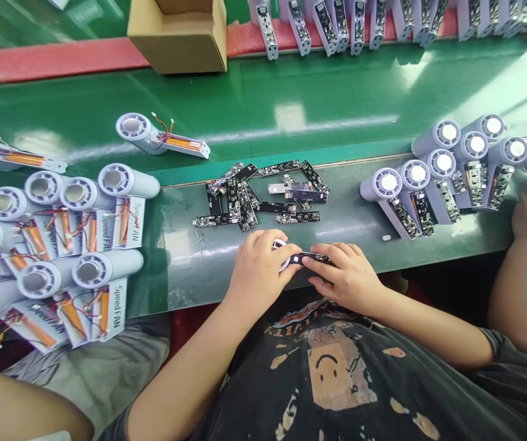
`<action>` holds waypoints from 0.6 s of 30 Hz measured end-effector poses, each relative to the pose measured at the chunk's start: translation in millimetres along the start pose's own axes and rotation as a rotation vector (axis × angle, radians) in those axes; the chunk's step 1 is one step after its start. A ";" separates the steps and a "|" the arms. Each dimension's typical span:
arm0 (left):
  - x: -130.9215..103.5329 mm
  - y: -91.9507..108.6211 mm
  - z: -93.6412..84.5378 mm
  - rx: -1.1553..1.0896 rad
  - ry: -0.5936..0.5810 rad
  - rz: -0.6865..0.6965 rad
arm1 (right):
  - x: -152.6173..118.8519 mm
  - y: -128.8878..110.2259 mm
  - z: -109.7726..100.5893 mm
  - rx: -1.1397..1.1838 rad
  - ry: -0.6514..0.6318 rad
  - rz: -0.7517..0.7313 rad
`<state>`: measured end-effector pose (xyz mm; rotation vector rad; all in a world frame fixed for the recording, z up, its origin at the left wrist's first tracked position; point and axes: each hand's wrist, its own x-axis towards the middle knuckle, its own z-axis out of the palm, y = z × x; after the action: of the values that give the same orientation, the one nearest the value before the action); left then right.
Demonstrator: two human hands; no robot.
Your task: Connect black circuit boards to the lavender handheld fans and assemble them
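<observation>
Both of my hands are close together at the near edge of the work surface. My left hand point(261, 263) is wrapped round the head of a light purple fan unit point(281, 246), most of which its fingers hide. Over the unit's handle lies a black circuit board point(296, 259) with a small bright spot on it. The fingers of my right hand point(348, 272) press on the board's right part and grip the handle end. Just beyond my hands is a loose pile of black circuit boards point(245, 205).
Fan units with orange batteries point(123, 180) crowd the left. Units with boards fitted point(414, 174) stand at the right. One unit point(137, 125) lies on the green belt point(254, 110). Behind are a cardboard box point(178, 52) and a row of units. Other people's arms show at both sides.
</observation>
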<state>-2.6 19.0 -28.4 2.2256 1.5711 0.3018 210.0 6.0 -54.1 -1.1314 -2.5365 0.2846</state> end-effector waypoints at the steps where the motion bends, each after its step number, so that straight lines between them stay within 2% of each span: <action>1: 0.0 -0.1 0.1 -0.001 0.001 0.002 | -0.5 0.4 0.3 0.003 0.003 0.005; 9: -0.1 0.1 -0.2 0.000 -0.007 0.003 | -4.8 3.2 8.3 -0.008 0.049 -0.032; 18: -0.4 -0.9 -0.4 0.013 0.009 0.015 | -4.3 7.4 22.5 0.100 0.090 0.015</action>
<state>-3.7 19.0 -28.4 2.2496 1.5664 0.3074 208.9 6.7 -78.1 -1.1003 -2.4088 0.3522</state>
